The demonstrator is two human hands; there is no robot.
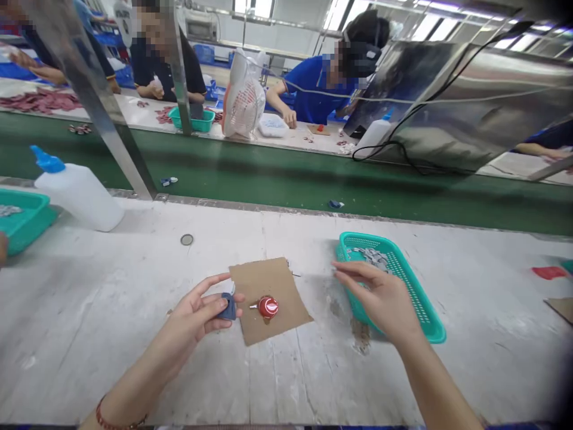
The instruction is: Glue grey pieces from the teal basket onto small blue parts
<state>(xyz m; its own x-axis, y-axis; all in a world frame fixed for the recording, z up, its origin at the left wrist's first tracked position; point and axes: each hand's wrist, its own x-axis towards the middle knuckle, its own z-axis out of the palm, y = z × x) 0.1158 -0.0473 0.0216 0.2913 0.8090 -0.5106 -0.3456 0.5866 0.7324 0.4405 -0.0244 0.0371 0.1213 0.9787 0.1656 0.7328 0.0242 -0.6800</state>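
My left hand pinches a small dark blue plastic-looking piece with a white bit at its top, just left of a brown cardboard square. On the cardboard sits a glossy red round blob or cap with a small pale tip pointing left. My right hand hovers over the near left edge of a green basket, thumb and fingertips pressed together. Whatever is between those fingertips, if anything, is too small to make out. Small grey pieces lie inside the basket.
A white bottle with a blue nozzle and another green basket are at left. A round metal disc lies on the table. Beyond runs a green conveyor belt carrying small blue pieces; several people work across it. A metal post rises at left.
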